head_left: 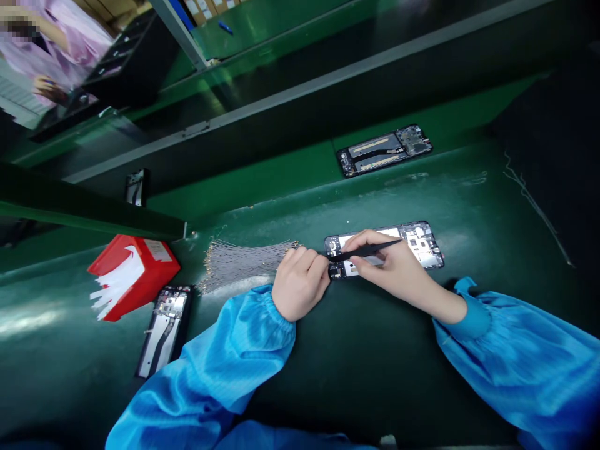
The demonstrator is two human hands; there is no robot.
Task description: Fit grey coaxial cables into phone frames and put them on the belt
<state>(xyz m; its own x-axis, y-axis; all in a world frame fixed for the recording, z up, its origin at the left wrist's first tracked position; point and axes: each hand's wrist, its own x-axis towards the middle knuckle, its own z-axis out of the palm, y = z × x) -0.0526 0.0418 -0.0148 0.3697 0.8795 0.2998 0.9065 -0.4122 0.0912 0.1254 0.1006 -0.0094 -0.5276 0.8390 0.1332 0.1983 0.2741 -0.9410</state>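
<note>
- My right grip (396, 265) is closed round a slim black tool (368, 250), pinched between thumb and fingers and slanting down to the left.
- The tool's narrow end reaches the left end of a bare phone (424, 247), right beside my left fingers.
- That phone lies flat on the green bench (300, 219) in front of me, its inner side facing up; my right hand covers part of its middle, and the white and black inner parts show around it.
- My left grip (302, 284) is curled, fingers bent down at the phone's left end; I cannot tell whether anything is pinched under them.
- A bundle of thin grey cables (248, 262) with gold-coloured ends lies just left of my left hand; whether the two touch, I cannot tell.
- Farther left sits a red box (162, 269), tilted, with white paper strips (122, 284) sticking out of it.
- Just below that box, near my left blue sleeve (253, 337), lies a second phone (164, 331), its insides showing.
- Beyond my right hand, at the back, lies a third phone (384, 150), also uncovered.
- At the upper left, across the rail (300, 94), is a person in pink (84, 40).
</note>
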